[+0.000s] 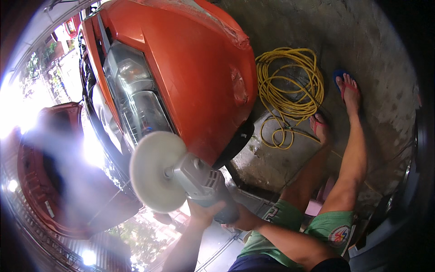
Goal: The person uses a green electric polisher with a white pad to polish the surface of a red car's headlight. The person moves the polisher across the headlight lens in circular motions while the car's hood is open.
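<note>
A power polisher (196, 176) with a silver head and dark grey body is held between my two hands. Its round white pad (154, 174) looks smooth, perhaps blurred by spinning. My left hand (205, 212) is wrapped round the body behind the head. Farther back, my right hand (244, 218) grips the rear end, its fingers partly hidden. The pad overlaps the near end of a clear car headlight (133, 88); whether they touch I cannot tell. Around the headlight is an orange car bumper (195, 68) with scraped patches.
Yellow hose or cable (312, 93) lies coiled on the concrete floor (376, 59), beside my sandalled feet (350, 93). At the left, a reddish car panel (36, 181) stands raised against bright glare. Something pink (315, 207) shows between my legs.
</note>
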